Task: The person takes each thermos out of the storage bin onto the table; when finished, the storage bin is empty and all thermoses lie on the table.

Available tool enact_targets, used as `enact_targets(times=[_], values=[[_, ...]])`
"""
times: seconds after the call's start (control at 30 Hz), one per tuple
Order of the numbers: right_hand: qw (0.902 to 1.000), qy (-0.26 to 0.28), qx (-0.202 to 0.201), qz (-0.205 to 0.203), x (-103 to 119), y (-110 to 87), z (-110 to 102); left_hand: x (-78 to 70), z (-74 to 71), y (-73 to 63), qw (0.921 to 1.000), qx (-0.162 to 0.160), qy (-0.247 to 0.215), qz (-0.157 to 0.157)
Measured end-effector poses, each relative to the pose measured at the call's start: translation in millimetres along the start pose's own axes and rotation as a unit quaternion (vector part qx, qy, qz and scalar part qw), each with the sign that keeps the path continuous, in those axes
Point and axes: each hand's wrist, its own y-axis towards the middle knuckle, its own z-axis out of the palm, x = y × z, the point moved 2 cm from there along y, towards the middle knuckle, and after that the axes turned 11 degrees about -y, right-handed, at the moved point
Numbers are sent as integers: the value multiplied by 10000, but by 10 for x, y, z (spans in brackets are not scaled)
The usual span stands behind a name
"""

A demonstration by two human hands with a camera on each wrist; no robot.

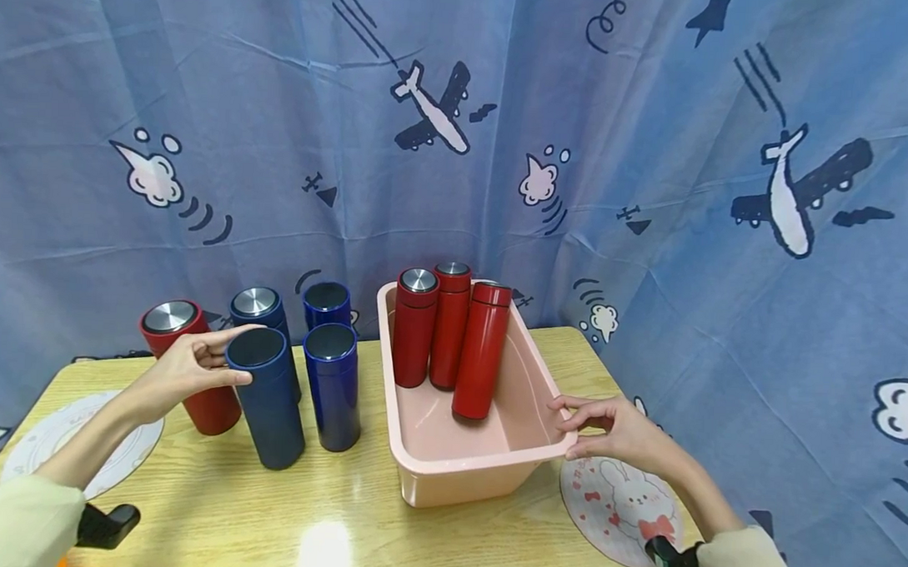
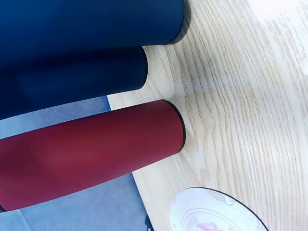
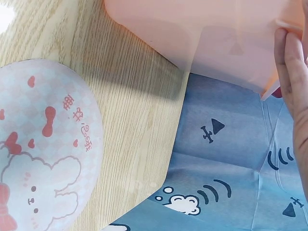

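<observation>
My left hand (image 1: 176,374) grips a dark blue thermos flask (image 1: 272,415) near its lid, thumb in front and fingers behind. The flask stands upright, or nearly so. Behind it is another dark blue flask (image 1: 256,302), and a red flask (image 1: 213,408) stands to its left. Two shiny blue flasks (image 1: 334,409) are on its right, one behind the other. With thumb and fingers my right hand (image 1: 617,431) pinches the right rim of a pink bin (image 1: 469,484). Three red flasks (image 1: 483,351) are inside, the front right one leaning. The left wrist view shows flask bodies but no hand.
The wooden table (image 1: 415,549) ends at the back against a blue curtain (image 1: 279,144). A round bunny mat (image 1: 630,511) lies right of the bin, another round mat (image 1: 129,447) at the left under my forearm.
</observation>
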Motion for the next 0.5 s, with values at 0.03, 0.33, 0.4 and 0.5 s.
enact_targets(times=[0.03,0.33,0.4,0.5], values=[[10000,17,5,-1,1,-1,2,6,-2,7,10000,-11,19,-7],[9999,112,22,87,-17,1,14,83,-14,69,10000,5,71,-6],[9998,105,29,136,-10,2,11,97,-18,77,10000,-12,87,-22],[9998,76,27,208,-9,-1,8,111,-21,87,10000,-36,63,-35]])
